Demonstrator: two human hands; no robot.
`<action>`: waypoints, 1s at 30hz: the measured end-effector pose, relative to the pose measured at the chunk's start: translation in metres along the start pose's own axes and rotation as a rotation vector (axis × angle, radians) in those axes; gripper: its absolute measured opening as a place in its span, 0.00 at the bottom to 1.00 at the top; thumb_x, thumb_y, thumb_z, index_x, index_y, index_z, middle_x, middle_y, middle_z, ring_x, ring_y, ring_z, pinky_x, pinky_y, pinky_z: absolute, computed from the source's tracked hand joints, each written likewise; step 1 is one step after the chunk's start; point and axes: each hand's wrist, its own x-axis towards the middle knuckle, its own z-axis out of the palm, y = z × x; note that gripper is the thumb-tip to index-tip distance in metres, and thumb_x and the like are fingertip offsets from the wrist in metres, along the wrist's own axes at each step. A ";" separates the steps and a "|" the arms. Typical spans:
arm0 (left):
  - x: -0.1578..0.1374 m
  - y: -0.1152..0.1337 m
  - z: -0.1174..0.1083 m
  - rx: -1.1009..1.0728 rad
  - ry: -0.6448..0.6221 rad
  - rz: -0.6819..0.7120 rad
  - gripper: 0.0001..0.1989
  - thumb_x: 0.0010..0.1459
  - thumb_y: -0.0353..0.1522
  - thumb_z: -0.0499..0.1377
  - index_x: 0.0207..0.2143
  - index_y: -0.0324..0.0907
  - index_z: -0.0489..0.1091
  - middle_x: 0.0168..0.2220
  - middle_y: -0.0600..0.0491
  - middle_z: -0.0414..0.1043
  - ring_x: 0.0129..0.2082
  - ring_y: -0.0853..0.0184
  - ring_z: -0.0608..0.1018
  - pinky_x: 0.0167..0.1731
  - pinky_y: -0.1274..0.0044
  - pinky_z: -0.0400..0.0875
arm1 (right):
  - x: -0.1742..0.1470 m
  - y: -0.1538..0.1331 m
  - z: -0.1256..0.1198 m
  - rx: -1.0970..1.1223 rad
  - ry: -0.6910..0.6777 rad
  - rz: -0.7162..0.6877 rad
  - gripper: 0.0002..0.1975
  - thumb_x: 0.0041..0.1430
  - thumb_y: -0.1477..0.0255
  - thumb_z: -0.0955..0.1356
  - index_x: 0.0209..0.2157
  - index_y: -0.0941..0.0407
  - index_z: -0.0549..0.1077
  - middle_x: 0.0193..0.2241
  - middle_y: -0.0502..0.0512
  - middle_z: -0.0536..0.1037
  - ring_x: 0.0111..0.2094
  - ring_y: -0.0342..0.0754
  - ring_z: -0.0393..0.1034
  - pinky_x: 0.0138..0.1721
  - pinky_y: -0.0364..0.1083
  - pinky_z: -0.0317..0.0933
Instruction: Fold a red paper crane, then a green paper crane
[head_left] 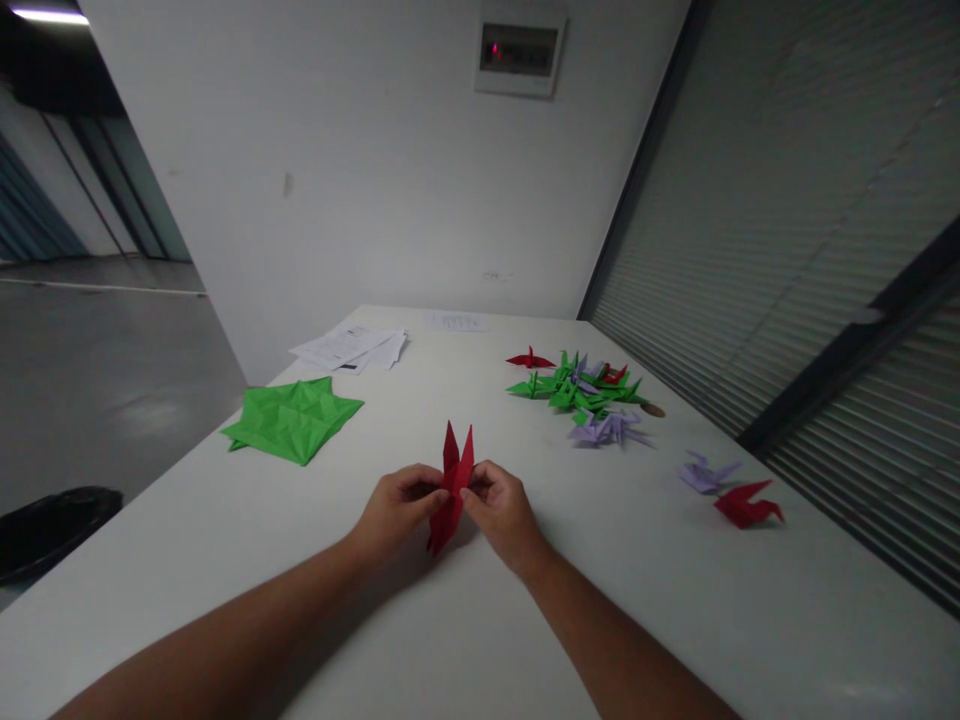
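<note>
A partly folded red origami paper point(448, 510) stands between my hands above the near middle of the white table point(360, 620). Two narrow points rise at its top, split apart, and its lower end tapers down toward me. My left hand point(401, 505) pinches its left side between thumb and fingers. On the opposite side, my right hand point(501, 505) grips it with the thumb pressed against the near face. Some fingertips are hidden behind the paper.
Creased green paper sheets point(296, 420) lie at the left, with printed papers point(352, 347) behind them. A pile of folded cranes point(581, 385) sits at the back right. Nearer, a purple crane point(705, 472) and a red crane point(748, 506) rest by the blinds point(750, 250).
</note>
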 end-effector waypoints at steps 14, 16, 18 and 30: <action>-0.003 0.008 0.007 -0.199 -0.013 -0.043 0.14 0.50 0.37 0.73 0.31 0.38 0.74 0.32 0.51 0.79 0.30 0.67 0.78 0.31 0.76 0.72 | 0.000 -0.009 0.001 -0.051 -0.045 -0.021 0.07 0.60 0.65 0.72 0.34 0.54 0.76 0.33 0.53 0.78 0.35 0.49 0.74 0.39 0.47 0.71; -0.003 0.009 0.006 -0.182 -0.006 -0.027 0.13 0.50 0.37 0.73 0.30 0.38 0.74 0.33 0.50 0.79 0.31 0.67 0.78 0.32 0.76 0.72 | 0.001 -0.010 0.002 -0.053 -0.040 -0.037 0.07 0.59 0.65 0.73 0.34 0.54 0.77 0.37 0.54 0.77 0.37 0.50 0.74 0.37 0.46 0.71; -0.003 0.009 0.006 -0.177 -0.001 -0.016 0.13 0.50 0.37 0.73 0.29 0.38 0.75 0.35 0.50 0.79 0.32 0.66 0.78 0.33 0.76 0.73 | 0.002 -0.012 0.001 -0.035 -0.039 -0.049 0.07 0.57 0.66 0.74 0.34 0.54 0.79 0.39 0.55 0.75 0.38 0.50 0.74 0.37 0.46 0.71; 0.000 0.004 0.003 -0.221 -0.011 0.006 0.12 0.50 0.34 0.73 0.26 0.37 0.75 0.39 0.48 0.78 0.35 0.65 0.78 0.35 0.75 0.74 | 0.001 -0.021 0.000 0.025 -0.081 -0.065 0.07 0.57 0.66 0.75 0.34 0.54 0.81 0.41 0.55 0.77 0.41 0.50 0.74 0.42 0.46 0.71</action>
